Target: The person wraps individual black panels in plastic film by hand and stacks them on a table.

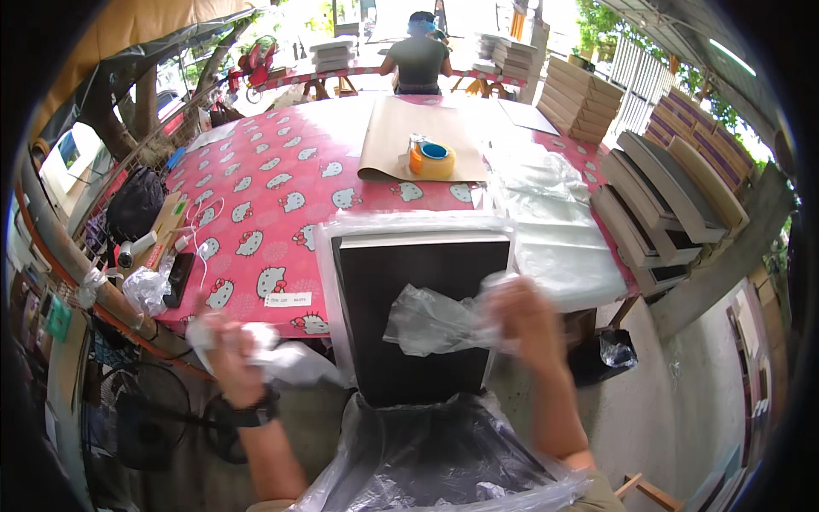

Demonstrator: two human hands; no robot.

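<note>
A black flat panel with a pale edge [424,264] leans from the table's front edge toward my lap, with clear plastic film [337,294] around its border. Over the panel's right part, my right hand [531,320] is closed on a crumpled piece of clear plastic [435,320], which hangs out to the left. To the left of the panel, my left hand [229,358] grips a crumpled white sheet [294,363], whether cloth, paper or plastic I cannot tell. Both hands are blurred by motion. More clear plastic [444,444] drapes over my lap below the panel.
A pink patterned tablecloth [269,205] covers the table. Brown paper [392,128] carries a tape roll in an orange dispenser [431,160]. Clear plastic bags [554,230] lie at right, beside stacked grey panels [653,200]. A person [416,55] sits at the far table.
</note>
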